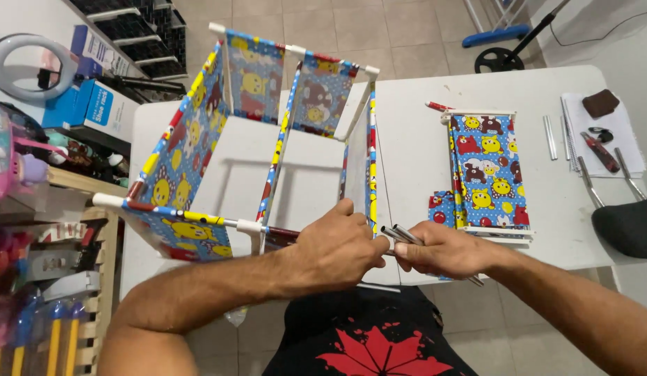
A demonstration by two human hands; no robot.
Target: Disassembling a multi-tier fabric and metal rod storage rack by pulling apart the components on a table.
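Note:
A rack frame [267, 139] of thin tubes and white corner joints, wrapped in blue cartoon-print fabric, stands on the white table [421, 125]. My left hand [341, 247] grips the frame's near rail at the front edge, beside a white joint [250, 226]. My right hand [442, 252] holds a few thin metal rods [401, 235], their ends pointing toward my left hand. The two hands almost touch.
A folded stack of the same printed fabric panels [487, 174] lies to the right. Farther right are loose metal rods [550, 136], a sheet of paper [609, 132] with a red-handled tool [600, 151], and a black seat [628, 226]. Cluttered shelves [52, 174] stand left.

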